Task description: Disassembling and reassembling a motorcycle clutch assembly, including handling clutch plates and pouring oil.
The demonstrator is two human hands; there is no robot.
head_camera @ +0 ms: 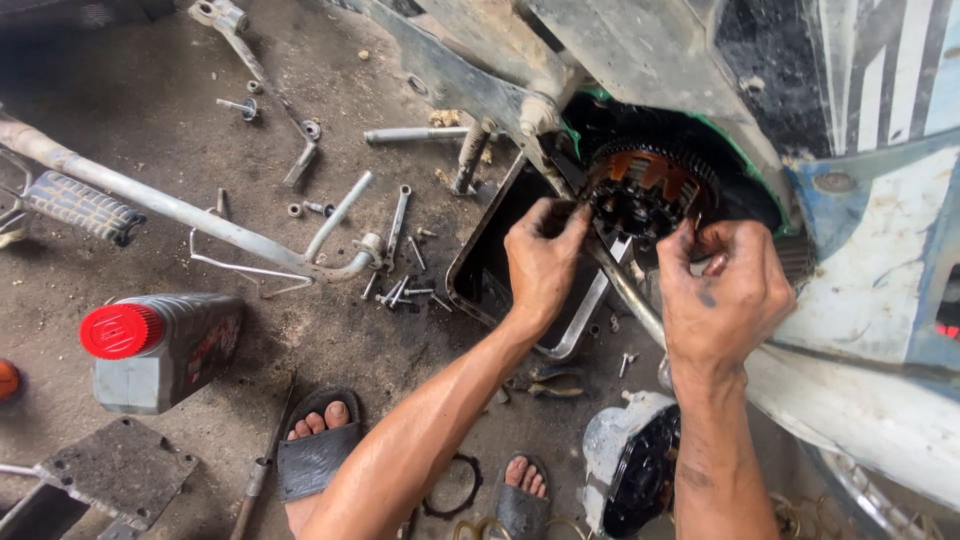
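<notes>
Both hands are seen from the head view. Left hand (545, 258) is curled, its fingertips pressed on the left edge of the round toothed clutch assembly (645, 190). Right hand (722, 290) is curled on the assembly's lower right edge. Beneath the left hand a black drain tray (480, 262) is set. Loose bolts (400, 290) are scattered well left of it, and a grey oil bottle (165, 345) farther left.

The toothed gear (645, 190) is dark, oily metal with a rusty orange face. The floor (150, 70) is rough, matt concrete, stained with grease. The bottle (165, 350) is grey plastic with a glossy red ribbed cap. The bolts (400, 292) are dull bare metal. The footrest (82, 208) has knobbly rubber.
</notes>
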